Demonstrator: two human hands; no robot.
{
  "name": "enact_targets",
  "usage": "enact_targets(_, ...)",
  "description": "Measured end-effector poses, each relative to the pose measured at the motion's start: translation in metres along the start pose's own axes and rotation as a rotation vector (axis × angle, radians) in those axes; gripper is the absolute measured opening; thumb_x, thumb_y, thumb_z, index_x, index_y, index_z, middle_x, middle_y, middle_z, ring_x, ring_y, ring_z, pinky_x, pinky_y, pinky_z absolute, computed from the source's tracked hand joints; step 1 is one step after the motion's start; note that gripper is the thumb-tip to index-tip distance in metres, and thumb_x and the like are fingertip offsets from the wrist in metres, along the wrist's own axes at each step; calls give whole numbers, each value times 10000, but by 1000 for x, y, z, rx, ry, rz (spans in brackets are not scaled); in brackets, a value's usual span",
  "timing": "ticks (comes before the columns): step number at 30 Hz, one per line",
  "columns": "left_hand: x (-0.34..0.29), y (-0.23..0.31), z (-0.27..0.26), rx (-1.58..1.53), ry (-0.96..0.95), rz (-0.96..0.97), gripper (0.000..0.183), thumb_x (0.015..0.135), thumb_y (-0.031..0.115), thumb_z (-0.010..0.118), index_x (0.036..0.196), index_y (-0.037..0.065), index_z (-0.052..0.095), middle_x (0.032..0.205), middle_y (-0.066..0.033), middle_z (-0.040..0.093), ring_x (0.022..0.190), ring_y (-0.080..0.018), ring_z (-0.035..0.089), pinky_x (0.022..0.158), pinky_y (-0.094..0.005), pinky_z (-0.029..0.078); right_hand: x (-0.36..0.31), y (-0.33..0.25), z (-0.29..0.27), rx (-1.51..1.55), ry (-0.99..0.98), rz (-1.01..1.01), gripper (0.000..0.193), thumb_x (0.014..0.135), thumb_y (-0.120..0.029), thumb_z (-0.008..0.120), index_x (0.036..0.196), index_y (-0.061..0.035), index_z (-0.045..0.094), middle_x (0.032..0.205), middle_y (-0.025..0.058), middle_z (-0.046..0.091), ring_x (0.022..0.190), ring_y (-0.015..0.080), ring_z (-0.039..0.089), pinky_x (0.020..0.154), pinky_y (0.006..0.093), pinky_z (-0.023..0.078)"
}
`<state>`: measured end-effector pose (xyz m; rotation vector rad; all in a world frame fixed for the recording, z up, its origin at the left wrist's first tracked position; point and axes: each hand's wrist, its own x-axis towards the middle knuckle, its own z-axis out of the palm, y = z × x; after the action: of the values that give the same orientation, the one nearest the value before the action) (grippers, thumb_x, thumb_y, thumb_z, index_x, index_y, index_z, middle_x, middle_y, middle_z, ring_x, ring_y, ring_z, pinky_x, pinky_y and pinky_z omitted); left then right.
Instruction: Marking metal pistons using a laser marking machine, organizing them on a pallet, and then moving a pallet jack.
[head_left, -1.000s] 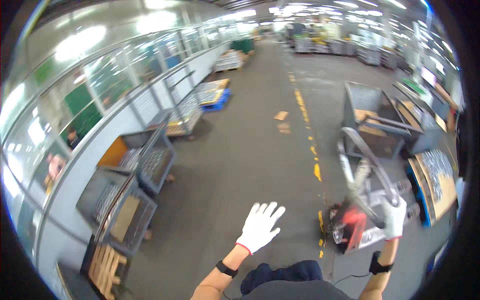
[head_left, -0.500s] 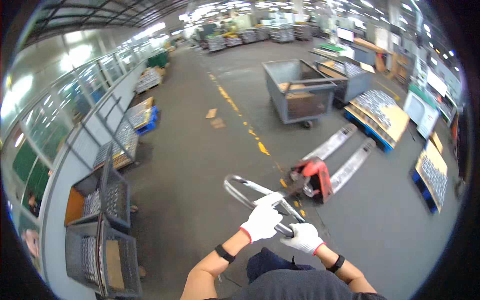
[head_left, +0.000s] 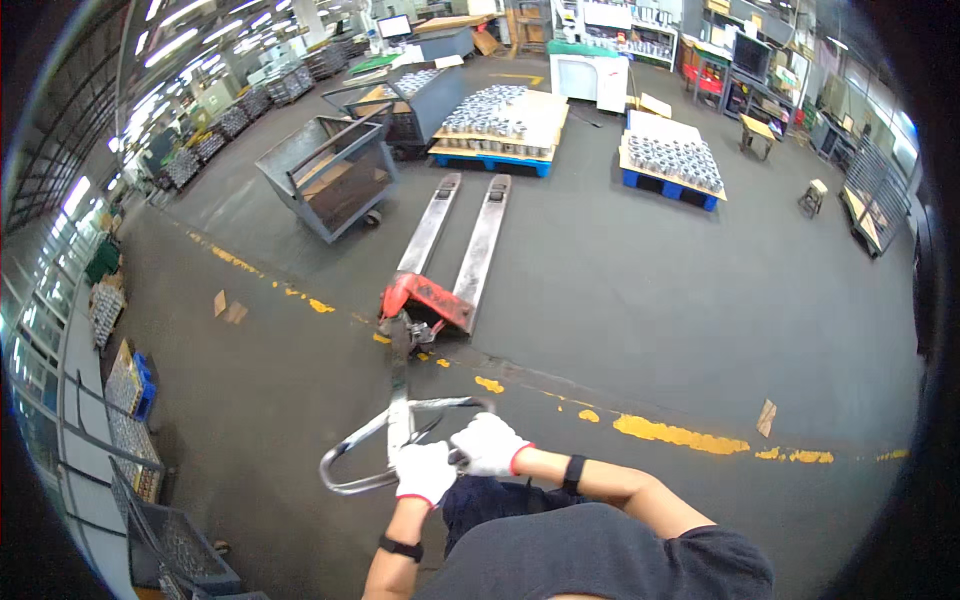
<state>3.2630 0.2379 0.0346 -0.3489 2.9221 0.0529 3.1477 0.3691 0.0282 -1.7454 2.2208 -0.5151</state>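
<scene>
A red hand pallet truck [head_left: 436, 296] stands on the floor ahead of me, its two worn metal forks bare and pointing away. Its metal loop handle [head_left: 350, 446] leans back toward my body. My left hand [head_left: 425, 473], in a white knitted glove, is closed on the near bar of the loop. Also gloved, my right hand [head_left: 490, 445] is wrapped round the loop's right side, close to the left one. The fingers of both are partly hidden by the gloves' backs.
Beyond the forks sits a blue pallet [head_left: 490, 163] loaded with metal parts; another loaded pallet [head_left: 672, 186] lies farther right. A grey wheeled bin [head_left: 330, 185] stands left of the forks. A worn yellow line [head_left: 680, 433] crosses the floor. Mesh crates [head_left: 180, 545] line the left side.
My view has turned right, so the bins and pallets now appear farther left. The pallet truck's forks now point nearly straight ahead. Both hands stay on the handle.
</scene>
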Motion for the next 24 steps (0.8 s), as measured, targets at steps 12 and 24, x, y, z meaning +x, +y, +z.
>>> enact_targets(12,-43,34,-99,-36,16,-216,450,640,552,804,864,162,794,850,-92,741,783,-272,725,747,-402,571,-67,20,-57,342,352,-372,706,668,-119,722,1331,-60,487,1157,166,570,1132,339,546,1051,466,401)
enact_targets(24,117,-37,-202,305,1045,-432,245,752,98,760,980,73,673,992,-114,672,1170,-391,576,1087,-499,413,-45,241,-129,313,169,191,631,765,-243,644,1356,-53,529,1195,192,648,1100,361,626,944,443,500)
